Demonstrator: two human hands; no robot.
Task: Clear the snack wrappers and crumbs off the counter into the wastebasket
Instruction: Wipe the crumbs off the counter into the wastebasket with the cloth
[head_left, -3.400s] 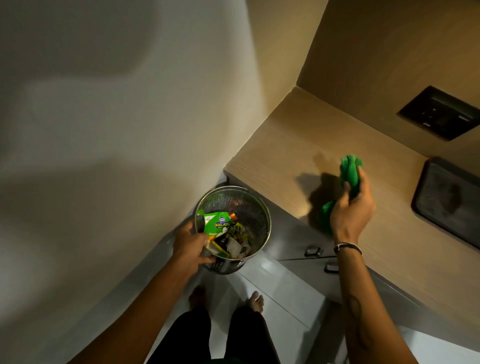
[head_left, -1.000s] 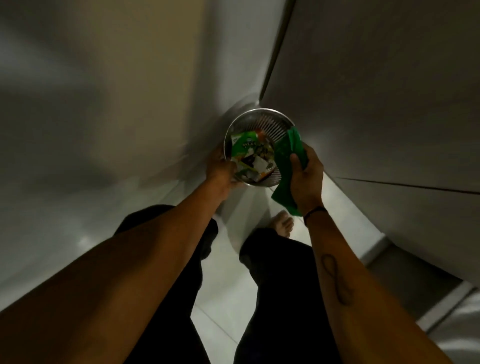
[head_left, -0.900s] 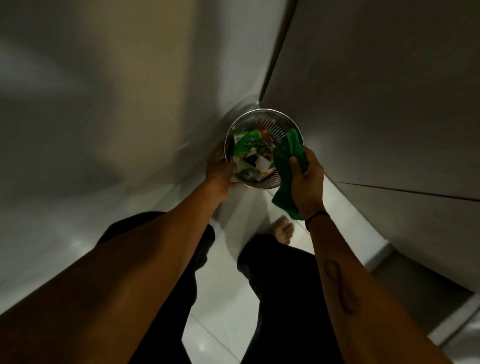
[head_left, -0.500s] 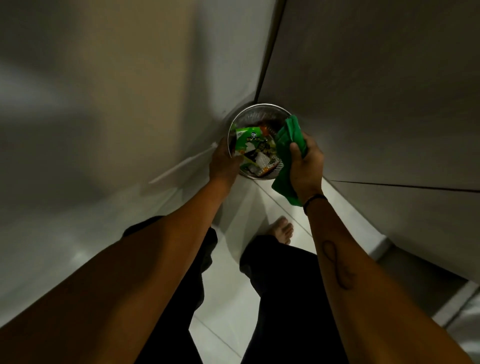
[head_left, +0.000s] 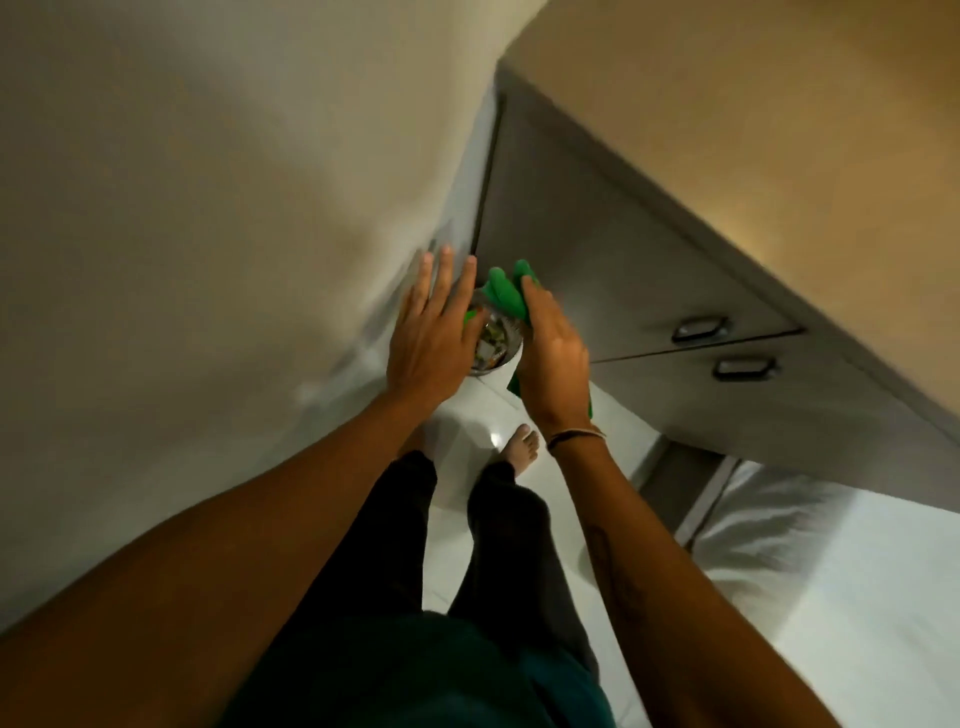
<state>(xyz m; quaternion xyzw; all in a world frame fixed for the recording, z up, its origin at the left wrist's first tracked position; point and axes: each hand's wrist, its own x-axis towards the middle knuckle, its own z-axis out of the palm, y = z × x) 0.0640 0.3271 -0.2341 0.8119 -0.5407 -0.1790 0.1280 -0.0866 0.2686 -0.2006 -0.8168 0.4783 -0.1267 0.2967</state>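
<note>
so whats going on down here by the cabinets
A person stands barefoot in the corner where the wall meets the grey cabinets, over a small metal wastebasket on the floor. Wrappers sit inside it. The left hand is spread open above the basket's near side, gripping nothing. The right hand is closed on a green cloth, bunched over the basket's far rim. The hands hide most of the basket, so whether crumbs are dropping in cannot be seen.

Wastebasket wedged between wall and cabinet (both hands crowding its mouth), open floor rightward
</note>
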